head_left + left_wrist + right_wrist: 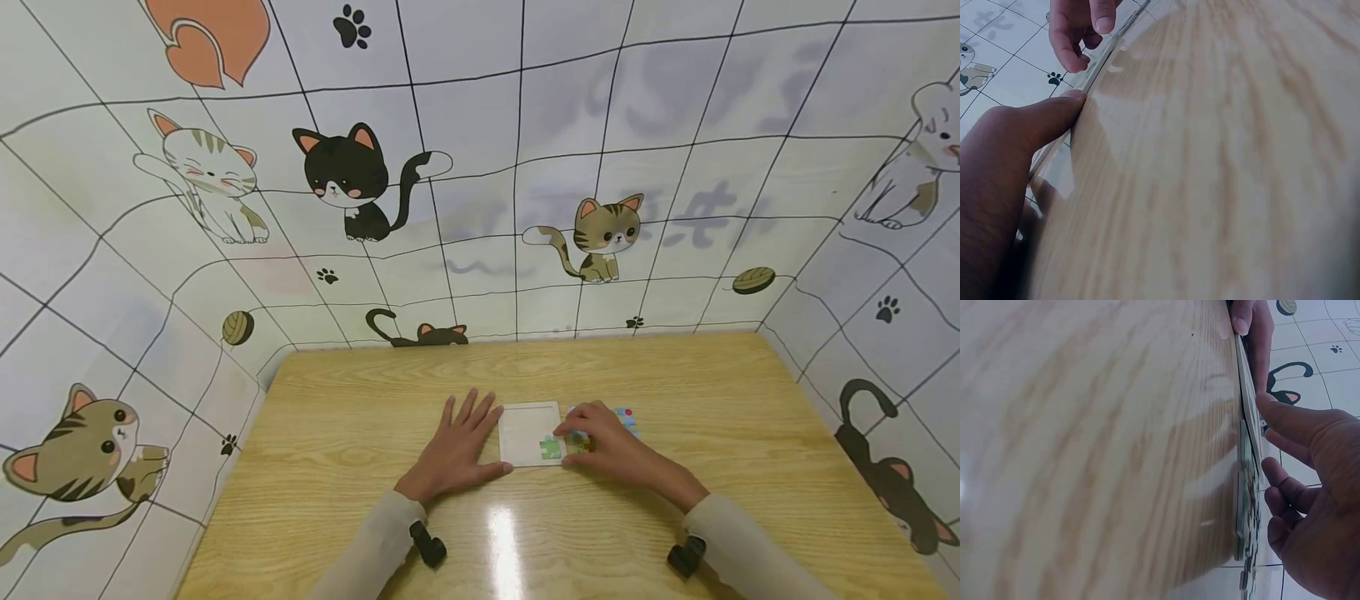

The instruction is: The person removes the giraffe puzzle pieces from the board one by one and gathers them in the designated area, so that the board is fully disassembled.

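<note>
Head view: a white puzzle tray (528, 432) is steadied on the wooden counter (360, 400) by the flat, released left hand (459, 446), so a green piece (551, 448) is pressed into its corner by the right hand (603, 442), fingers (1285, 419) pinching.

My wooden table (360, 392) carries a white puzzle tray (525, 427) near its middle. Loose puzzle pieces (626, 417) lie just right of the tray, and one green piece (551, 450) sits in the tray's near right corner.
</note>
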Demonstrator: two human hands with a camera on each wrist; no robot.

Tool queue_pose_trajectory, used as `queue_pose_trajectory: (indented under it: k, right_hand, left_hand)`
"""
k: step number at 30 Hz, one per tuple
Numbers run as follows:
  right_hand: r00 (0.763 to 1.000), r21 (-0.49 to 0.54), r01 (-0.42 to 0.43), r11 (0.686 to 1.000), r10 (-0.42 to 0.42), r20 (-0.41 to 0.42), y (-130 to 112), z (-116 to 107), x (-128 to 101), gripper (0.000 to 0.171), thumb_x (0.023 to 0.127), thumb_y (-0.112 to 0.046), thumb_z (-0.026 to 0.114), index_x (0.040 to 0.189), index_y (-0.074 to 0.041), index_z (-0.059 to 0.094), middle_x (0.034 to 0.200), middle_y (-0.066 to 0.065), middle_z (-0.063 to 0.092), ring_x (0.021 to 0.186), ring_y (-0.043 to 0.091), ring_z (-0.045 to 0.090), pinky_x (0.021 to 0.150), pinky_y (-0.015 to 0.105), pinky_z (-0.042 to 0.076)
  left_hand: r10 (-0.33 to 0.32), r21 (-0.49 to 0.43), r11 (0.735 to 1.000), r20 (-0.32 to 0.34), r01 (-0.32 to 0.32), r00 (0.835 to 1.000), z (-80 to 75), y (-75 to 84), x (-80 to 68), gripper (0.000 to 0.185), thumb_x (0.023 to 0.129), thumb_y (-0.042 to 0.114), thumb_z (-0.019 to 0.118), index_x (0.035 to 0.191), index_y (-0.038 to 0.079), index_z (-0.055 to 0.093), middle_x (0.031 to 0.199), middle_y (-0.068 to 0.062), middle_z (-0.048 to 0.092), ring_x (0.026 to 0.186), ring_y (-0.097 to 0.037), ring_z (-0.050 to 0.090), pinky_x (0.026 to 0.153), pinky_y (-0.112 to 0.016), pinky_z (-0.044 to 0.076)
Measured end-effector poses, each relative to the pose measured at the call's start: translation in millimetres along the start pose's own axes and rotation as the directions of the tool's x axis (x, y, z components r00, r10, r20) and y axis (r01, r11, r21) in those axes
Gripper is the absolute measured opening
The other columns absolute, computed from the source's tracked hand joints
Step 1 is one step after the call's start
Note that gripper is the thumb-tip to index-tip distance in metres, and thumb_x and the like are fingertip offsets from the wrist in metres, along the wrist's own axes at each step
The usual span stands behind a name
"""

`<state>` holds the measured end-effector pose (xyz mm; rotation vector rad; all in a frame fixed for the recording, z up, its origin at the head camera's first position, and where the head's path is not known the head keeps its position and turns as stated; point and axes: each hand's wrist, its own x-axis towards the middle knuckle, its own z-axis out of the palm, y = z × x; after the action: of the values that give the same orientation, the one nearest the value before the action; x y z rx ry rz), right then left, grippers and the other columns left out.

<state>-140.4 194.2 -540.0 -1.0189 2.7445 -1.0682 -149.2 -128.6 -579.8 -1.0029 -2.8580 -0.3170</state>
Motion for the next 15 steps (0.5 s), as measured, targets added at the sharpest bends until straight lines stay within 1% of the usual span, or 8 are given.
queue_pose_trajectory:
  k: [6, 15]
  right_hand:
    - [1.000, -0.006, -0.008, 1.000, 0.008, 0.028, -1, 1, 7, 0.039, 0.082, -0.029, 0.085, 0.118, -0.018, 0.074, 0.113, 0.001, 0.060, 0.104, 0.016, 0.043, 0.086, 0.040, 0.039]
    - [0.998, -0.047, 0.029, 0.998, -0.026, 0.060, 0, 2, 13, 0.038, 0.084, -0.030, 0.084, 0.118, -0.017, 0.073, 0.113, 0.002, 0.059, 0.102, 0.017, 0.042, 0.085, 0.041, 0.038]
  left_hand:
    - [-0.009, 0.003, 1.000, 0.012, 0.009, 1.000, 1.8, -0.2, 1.0, 0.099, 0.089, 0.084, 0.035, 0.162, 0.017, 0.026, 0.169, -0.007, 0.016, 0.155, -0.036, 0.007, 0.119, -0.066, 0.007]
    - [-0.015, 0.012, 1.000, 0.022, 0.015, 1.000, -0.5, 0.9, 0.2, 0.099, 0.089, 0.084, 0.034, 0.162, 0.018, 0.024, 0.169, -0.006, 0.015, 0.156, -0.035, 0.006, 0.119, -0.065, 0.007]
